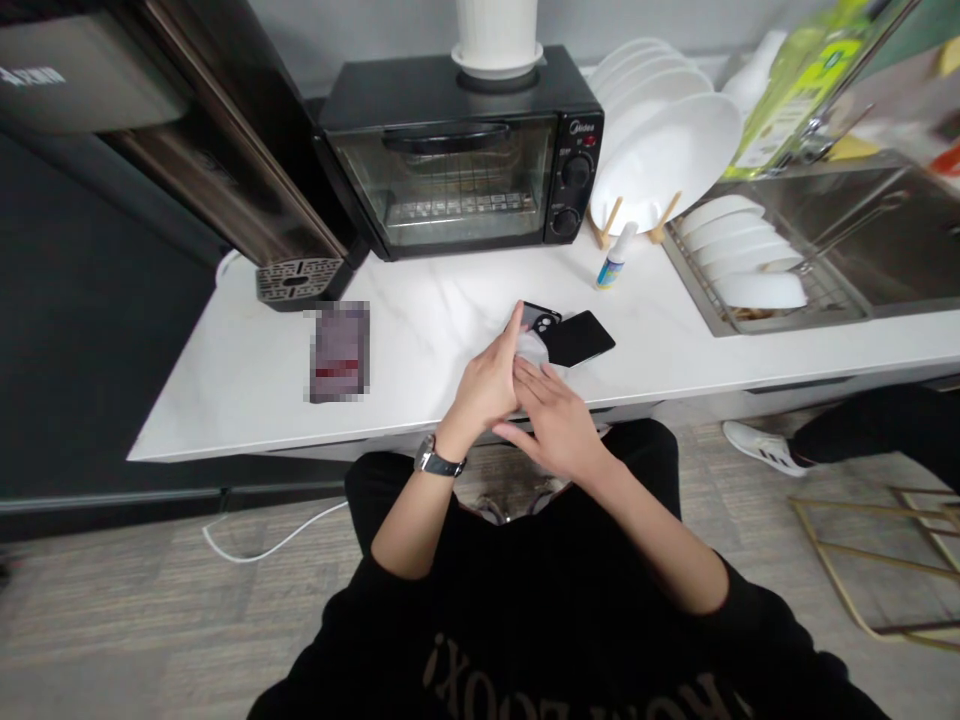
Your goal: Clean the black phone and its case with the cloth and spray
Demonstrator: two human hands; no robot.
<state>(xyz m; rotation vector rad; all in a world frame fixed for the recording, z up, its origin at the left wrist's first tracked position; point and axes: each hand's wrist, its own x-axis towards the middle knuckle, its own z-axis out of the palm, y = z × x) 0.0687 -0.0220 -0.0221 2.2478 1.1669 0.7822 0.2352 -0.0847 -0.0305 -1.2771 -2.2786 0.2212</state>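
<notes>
My left hand (487,386), with a dark-strapped wristwatch (437,458), is over the counter's front edge. A small pale cloth (532,348) shows between my hands; the left appears to hold it, though most of those fingers are hidden. My right hand (559,425) lies against the cloth and the left palm, its fingers stretched out and its thumb apart. Just beyond, a black phone (583,339) rests on the counter, overlapping a dark phone case (541,318) with camera cut-outs. A small white-capped spray bottle (613,265) stands upright behind them.
On the white counter (420,350) stand a black toaster oven (450,160), a drinks dispenser (247,140) and white plates (664,150) in a rack. A blurred-out rectangular item (341,352) lies left. Right is a sink (892,240) with bowls (750,250). Another person's shoe (765,447) shows below.
</notes>
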